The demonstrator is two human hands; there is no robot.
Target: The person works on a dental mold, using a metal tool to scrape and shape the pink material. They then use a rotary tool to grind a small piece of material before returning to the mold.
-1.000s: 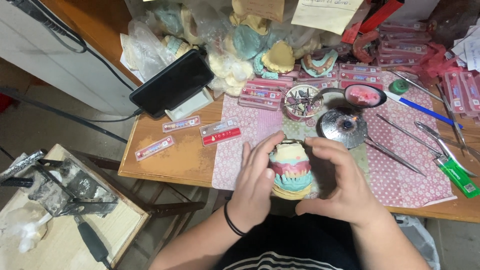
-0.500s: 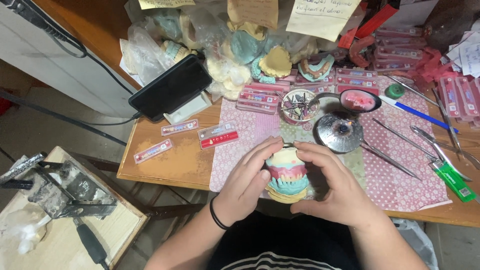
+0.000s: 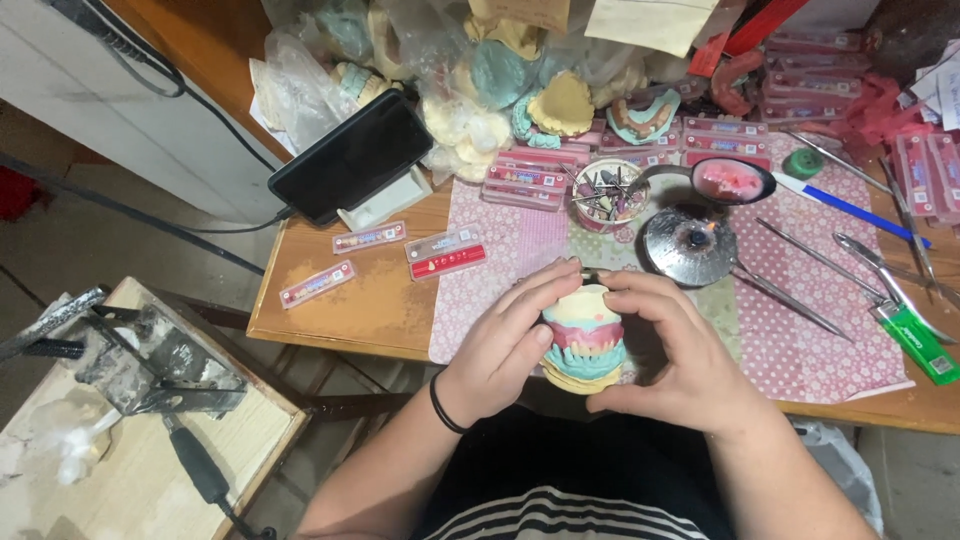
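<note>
From the head camera, a dental model (image 3: 584, 338) is seen held between both hands above the near edge of the desk (image 3: 350, 305), in front of the person's lap. The model is made of two pale casts, with pink wax and teeth between them. The left hand (image 3: 505, 345) is cupped against the model's left side, fingers curled toward its top and thumb lower down; a black band is worn on that wrist. The right hand (image 3: 680, 355) is wrapped round the right side, its fingers arched over the top and its thumb tucked beneath. Both grips are closed on the model, neither hand being flat or spread.

Just beyond the hands, a round metal burner (image 3: 688, 245) with a small flame is set on a pink patterned mat (image 3: 800, 340). A cup of burs (image 3: 610, 195) stands behind it, and a black phone (image 3: 350, 158) is propped at the left. Metal tools (image 3: 800, 262) and a green lighter (image 3: 918, 343) are laid to the right.
</note>
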